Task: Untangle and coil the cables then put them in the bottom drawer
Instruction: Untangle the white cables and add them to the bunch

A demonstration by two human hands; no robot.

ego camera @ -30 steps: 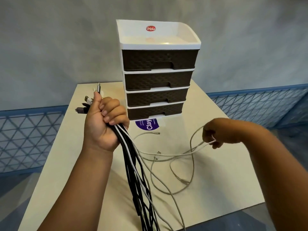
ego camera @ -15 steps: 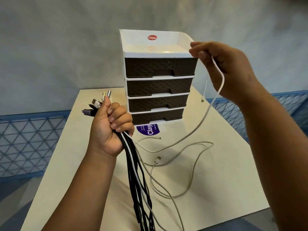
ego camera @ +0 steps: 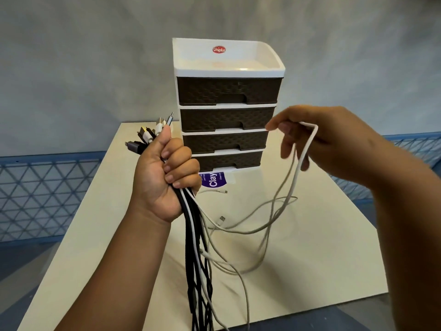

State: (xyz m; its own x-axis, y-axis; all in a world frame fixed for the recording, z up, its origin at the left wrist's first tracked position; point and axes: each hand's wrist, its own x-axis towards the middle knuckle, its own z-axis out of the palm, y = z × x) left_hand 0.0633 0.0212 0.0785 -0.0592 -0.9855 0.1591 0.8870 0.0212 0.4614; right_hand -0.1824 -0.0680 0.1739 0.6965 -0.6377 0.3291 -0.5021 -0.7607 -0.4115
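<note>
My left hand grips a bundle of black and white cables near their plugs, which stick up above the fist; the rest hangs down past the table's front edge. My right hand is raised to the right of the drawers with a white cable looped over its fingers. That cable trails down into loose loops on the table. The drawer unit stands at the back of the table, white frame with four dark brown drawers. Its bottom drawer is closed.
The beige table holds the loose white cable loops and a purple label lying under the front of the drawer unit. A blue lattice rail runs behind the table on both sides, with a grey wall beyond.
My right hand lifted a white cable from the table up to the top of the drawer unit, then came down to mid height. The left hand kept its grip on the bundle.
</note>
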